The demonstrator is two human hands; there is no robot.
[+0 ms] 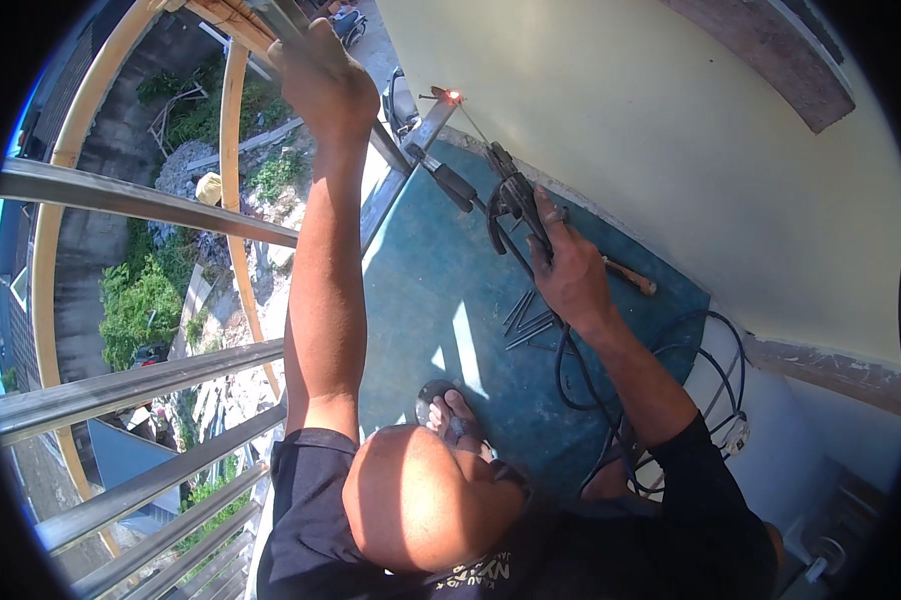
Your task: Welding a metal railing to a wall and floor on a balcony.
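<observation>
My right hand [575, 268] is closed around a black welding electrode holder [516, 190]. A thin welding rod [473, 122] runs from its jaws toward an orange glow [454, 97] at the end of a metal bar [430, 124] by the wall. At the upper left, my left hand [325, 80] is wrapped around a metal tube [284, 20], its fingers partly hidden. Between my arms, a clamp with dark grips [454, 186] sits at the metal frame's corner. Several loose welding rods [532, 322] lie on the blue-green floor below the holder.
A wooden handle [630, 276] lies beyond my right wrist. Black cables [732, 362] loop across the floor at the right. Metal rails [140, 390] line the open left side, with rubble and plants below. A cream wall [670, 150] stands on the right; my foot [455, 418] is near the middle.
</observation>
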